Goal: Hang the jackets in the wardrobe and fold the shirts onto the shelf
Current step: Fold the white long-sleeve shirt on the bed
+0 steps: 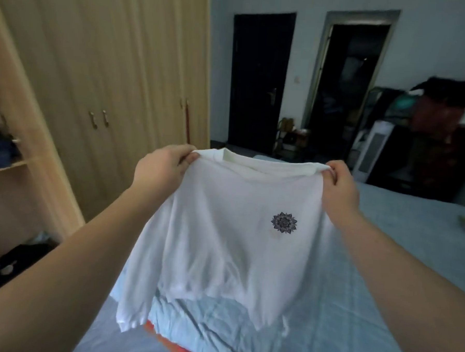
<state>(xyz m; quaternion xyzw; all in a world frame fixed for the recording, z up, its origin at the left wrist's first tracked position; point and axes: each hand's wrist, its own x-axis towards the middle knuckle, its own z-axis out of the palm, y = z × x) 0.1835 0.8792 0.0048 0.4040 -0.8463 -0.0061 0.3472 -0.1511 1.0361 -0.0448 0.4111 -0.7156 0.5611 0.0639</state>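
Note:
A white T-shirt (223, 229) with a small dark flower print on the chest hangs spread out in the air above the bed. My left hand (161, 166) pinches its left shoulder and my right hand (338, 185) pinches its right shoulder, both at about collar height. The hem dangles just above the blue bedsheet (383, 251). An orange-red garment (174, 345) lies on the bed, partly hidden under the shirt's lower edge. The wooden wardrobe (102, 61) stands on the left, with an open section and a shelf (8, 165) at the far left.
Folded dark and blue clothes sit above the shelf, and dark items lie on the wardrobe floor (19, 259). Two dark doorways (260, 80) are at the back. A cluttered rack and a white appliance (372, 151) stand at the right beyond the bed.

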